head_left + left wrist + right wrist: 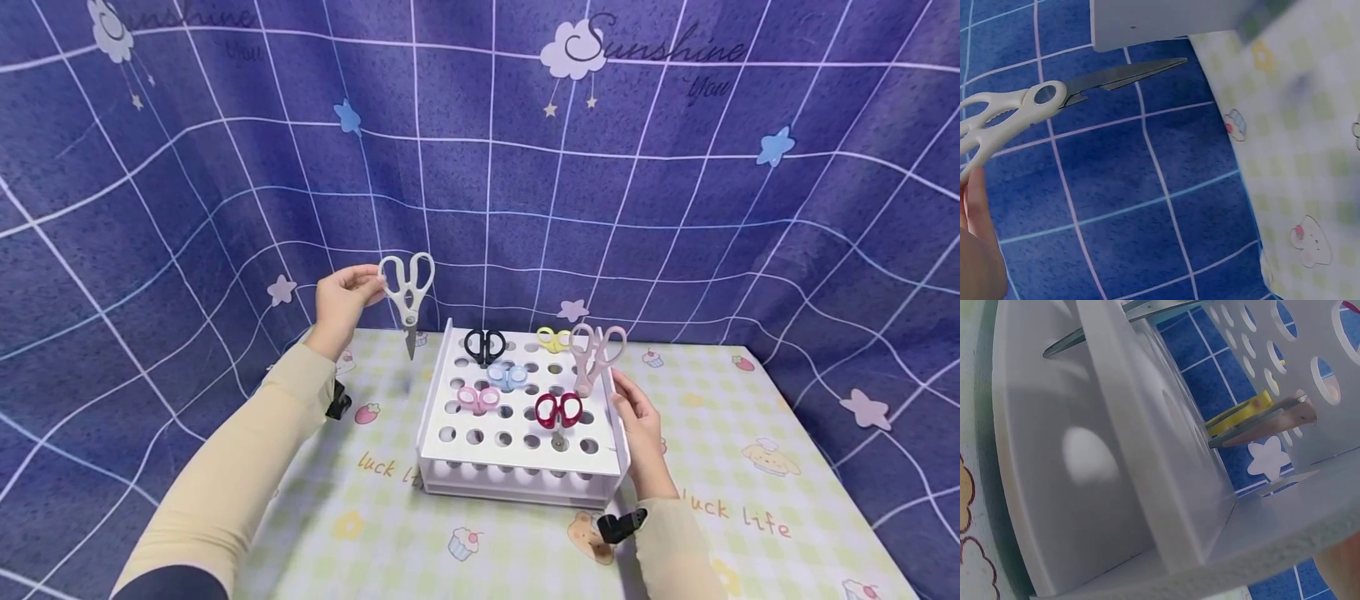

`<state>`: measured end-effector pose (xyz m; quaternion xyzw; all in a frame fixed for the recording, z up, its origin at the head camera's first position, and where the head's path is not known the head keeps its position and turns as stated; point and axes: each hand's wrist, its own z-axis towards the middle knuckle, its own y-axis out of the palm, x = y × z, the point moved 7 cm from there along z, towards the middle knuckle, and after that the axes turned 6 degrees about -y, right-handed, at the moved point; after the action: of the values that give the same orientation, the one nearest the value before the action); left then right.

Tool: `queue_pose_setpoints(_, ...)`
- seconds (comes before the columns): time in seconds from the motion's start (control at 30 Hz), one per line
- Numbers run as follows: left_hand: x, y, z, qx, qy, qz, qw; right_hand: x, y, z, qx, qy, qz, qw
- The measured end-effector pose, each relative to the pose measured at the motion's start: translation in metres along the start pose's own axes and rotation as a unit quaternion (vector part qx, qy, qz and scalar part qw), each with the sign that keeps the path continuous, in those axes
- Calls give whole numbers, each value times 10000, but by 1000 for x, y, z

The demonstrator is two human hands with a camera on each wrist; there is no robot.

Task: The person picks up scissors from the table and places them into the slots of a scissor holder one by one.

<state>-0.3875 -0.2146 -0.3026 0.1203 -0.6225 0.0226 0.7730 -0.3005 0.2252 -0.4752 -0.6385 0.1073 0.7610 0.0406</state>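
Note:
My left hand (345, 304) pinches one handle loop of white-handled scissors (408, 287) and holds them up left of the rack, blades pointing down. In the left wrist view, the same scissors (1022, 115) lie across the picture with the fingers at the loop. A white rack (491, 437) with rows of round holes stands on the table. My right hand (643, 433) rests its fingers against the outside of the rack's right wall. Pale pink scissors (592, 358) and red scissors (558, 411) stand in holes near that hand.
Also in the rack are black scissors (484, 346), light blue scissors (507, 375), pink scissors (478, 398) and yellow scissors (553, 338). A checked cloth (405, 550) with cartoon prints covers the table. Behind it hangs a blue gridded curtain (465, 183).

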Motion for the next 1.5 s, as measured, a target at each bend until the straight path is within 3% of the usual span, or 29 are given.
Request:
queue_pose_setpoints(0.33, 4, 12, 9, 44, 326, -772, 9965, -2, 1, 0, 30, -45, 6, 10000)
queue_pose_setpoints(0.8, 6, 36, 13, 258, 408, -1100, 9928, -2, 0, -1, 21, -64, 49, 10000)
queue_pose_setpoints(1.07, -9, 51, 14, 297, 371, -1106, 9927, 0, 2, 0, -11, -42, 52, 10000)
queue_pose_setpoints(1.5, -29, 72, 5, 96, 223, -698, 9973, -1, 0, 1, 26, -154, 144, 9998)
